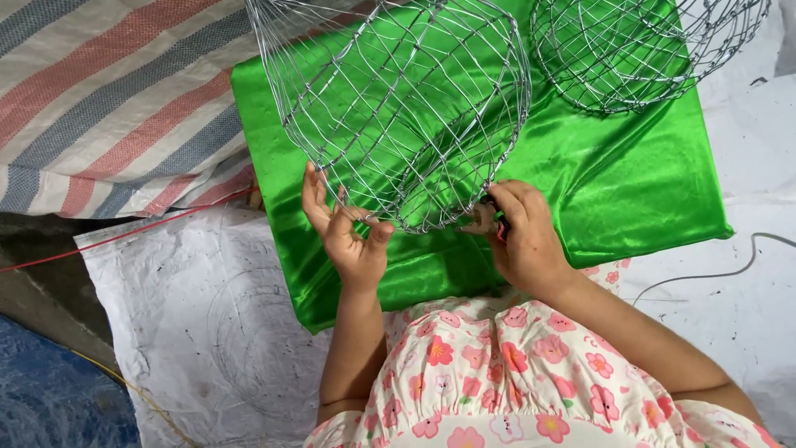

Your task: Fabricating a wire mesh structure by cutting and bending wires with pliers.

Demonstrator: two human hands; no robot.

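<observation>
Two round silver wire-mesh baskets are lying on one shiny green satin cloth (pixel 630 182). The nearer wire basket (pixel 398 99) is sitting at the middle, its near rim between both hands; the second wire basket (pixel 638 50) is resting far right, apart from it. The left hand (pixel 344 228) is pinching the rim with thumb and forefinger, other fingers spread. The right hand (pixel 518 228) is closing around a small dark tool (pixel 496 217) touching the rim. White sheeting (pixel 207 332) is lying open at near left, and one striped tarpaulin (pixel 108 99) is bordering the cloth's left edge.
</observation>
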